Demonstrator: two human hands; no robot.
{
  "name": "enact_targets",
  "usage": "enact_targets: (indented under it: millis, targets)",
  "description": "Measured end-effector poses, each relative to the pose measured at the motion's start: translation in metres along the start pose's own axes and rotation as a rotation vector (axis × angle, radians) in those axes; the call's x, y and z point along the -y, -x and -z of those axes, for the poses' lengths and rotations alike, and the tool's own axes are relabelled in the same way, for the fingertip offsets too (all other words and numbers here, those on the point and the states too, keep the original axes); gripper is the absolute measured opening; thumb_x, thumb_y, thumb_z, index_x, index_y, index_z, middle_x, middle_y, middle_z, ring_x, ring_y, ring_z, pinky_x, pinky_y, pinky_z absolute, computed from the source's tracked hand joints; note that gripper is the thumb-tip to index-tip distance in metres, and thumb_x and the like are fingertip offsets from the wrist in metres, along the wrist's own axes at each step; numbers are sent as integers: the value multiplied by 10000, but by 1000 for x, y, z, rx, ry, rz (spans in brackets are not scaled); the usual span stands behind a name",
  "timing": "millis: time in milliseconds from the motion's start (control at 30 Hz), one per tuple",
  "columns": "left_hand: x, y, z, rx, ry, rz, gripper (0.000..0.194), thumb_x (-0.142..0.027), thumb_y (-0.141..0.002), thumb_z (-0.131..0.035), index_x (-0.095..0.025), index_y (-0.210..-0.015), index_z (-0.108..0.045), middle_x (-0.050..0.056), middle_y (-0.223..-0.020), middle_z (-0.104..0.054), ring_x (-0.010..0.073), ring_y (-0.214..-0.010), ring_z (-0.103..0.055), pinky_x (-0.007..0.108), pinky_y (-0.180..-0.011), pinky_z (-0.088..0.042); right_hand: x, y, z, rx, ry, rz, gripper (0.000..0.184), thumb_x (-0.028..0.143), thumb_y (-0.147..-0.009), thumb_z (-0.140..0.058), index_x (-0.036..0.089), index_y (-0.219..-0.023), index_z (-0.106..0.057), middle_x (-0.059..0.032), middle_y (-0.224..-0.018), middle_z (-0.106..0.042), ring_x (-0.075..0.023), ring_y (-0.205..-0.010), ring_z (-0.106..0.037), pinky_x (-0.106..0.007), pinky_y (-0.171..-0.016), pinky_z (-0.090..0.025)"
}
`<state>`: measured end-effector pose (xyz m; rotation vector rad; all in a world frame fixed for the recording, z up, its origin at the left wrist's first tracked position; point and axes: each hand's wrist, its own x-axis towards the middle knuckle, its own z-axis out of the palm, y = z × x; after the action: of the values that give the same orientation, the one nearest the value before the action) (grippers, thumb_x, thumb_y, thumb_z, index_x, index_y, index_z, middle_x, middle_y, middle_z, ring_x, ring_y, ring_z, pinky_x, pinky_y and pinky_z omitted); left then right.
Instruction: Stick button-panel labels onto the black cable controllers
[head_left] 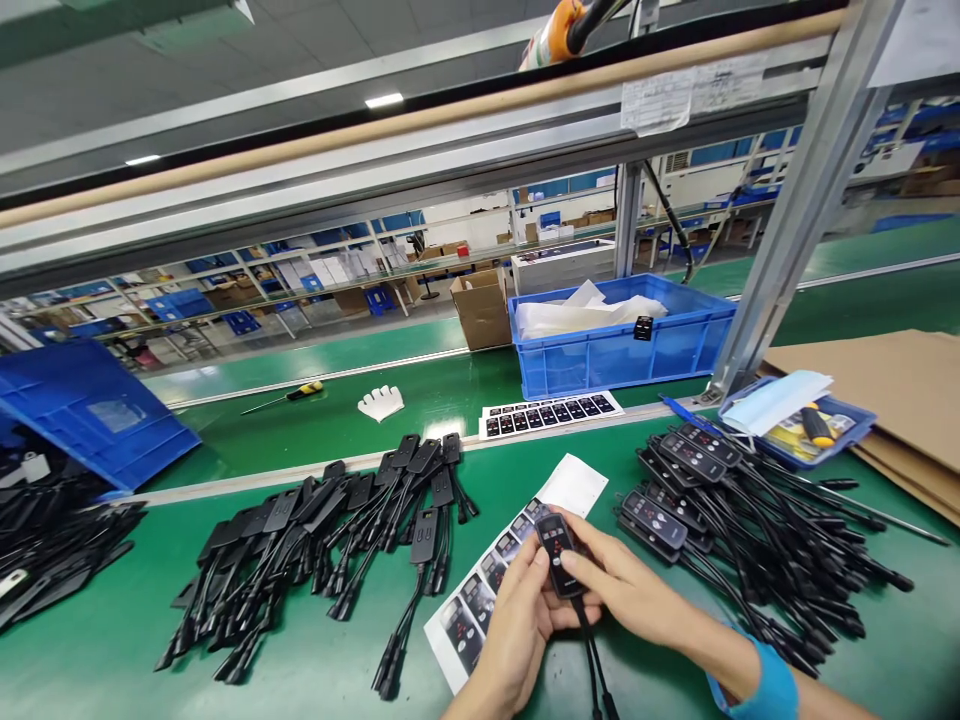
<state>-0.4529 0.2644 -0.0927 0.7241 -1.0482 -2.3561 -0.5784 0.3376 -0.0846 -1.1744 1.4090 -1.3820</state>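
Observation:
Both hands hold one black cabled controller [556, 560], its labelled face turned up and its two cables hanging toward me. My left hand [517, 620] grips its left side, the thumb along the edge. My right hand [615, 575] closes on the other side, thumb pressed on the face. Beneath them lies a sheet of black label stickers [478, 600], partly covered by my hands. On the left is a spread of plain-faced black controllers [281, 512] with cables. To the right sits a heap of controllers with labelled faces [656, 520], cables trailing to the lower right.
A blue bin [622, 355] with white sheets stands behind a second sticker sheet [551, 414]. A screwdriver [292, 395] and a white glove [381, 403] lie farther back. A small blue tray [840, 435], cardboard [892, 390] and a metal post [799, 220] are at right; a tilted blue bin [94, 410] is left.

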Motion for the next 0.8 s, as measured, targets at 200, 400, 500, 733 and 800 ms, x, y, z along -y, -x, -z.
enact_targets:
  millis: [200, 400, 500, 733, 800]
  targets:
    - [10, 0, 3, -8, -267, -59, 749, -540, -748, -667, -192, -1336, -362, 124, -1054, -644, 217, -748, -683, 308, -608, -566, -4, 0, -1, -89, 276, 129, 431, 332, -938, -414, 200, -1342, -483, -106, -1274, -583, -271, -1165, -539, -456, -1020, -421]
    - [6, 1, 0, -43, -18, -37, 699, -467, -800, -646, -204, -1369, -335, 104, -1072, -645, 209, -859, -658, 313, -730, -537, -5, 6, -3, -81, 635, 166, 659, 270, -883, -495, 188, -1475, -217, -151, -1397, -410, -287, -1263, -418, -486, -1062, -373]
    - [3, 1, -1, 57, -10, -61, 693, -469, -843, -586, -140, -1384, -304, 95, -880, -681, 223, -810, -665, 335, -726, -519, 5, 8, 0, -73, 760, 209, 641, 162, -864, -450, 193, -1465, -229, -149, -1308, -446, -272, -1192, -468, -466, -1013, -431]
    - [-15, -4, -2, -24, -110, -115, 474, -375, -831, -603, -89, -1190, -487, 144, -962, -686, 195, -749, -668, 303, -702, -518, 22, 10, 1, 4, 834, 235, 582, 63, -810, -439, 197, -1371, -365, -113, -1166, -484, -231, -1026, -547, -404, -922, -501]
    - [-19, -4, -2, 1, -170, -118, 448, -390, -836, -587, -85, -1156, -514, 151, -965, -687, 203, -746, -673, 294, -670, -520, 18, 9, 1, 6, 842, 234, 585, 50, -799, -437, 197, -1362, -373, -112, -1163, -486, -230, -1018, -550, -399, -916, -505]
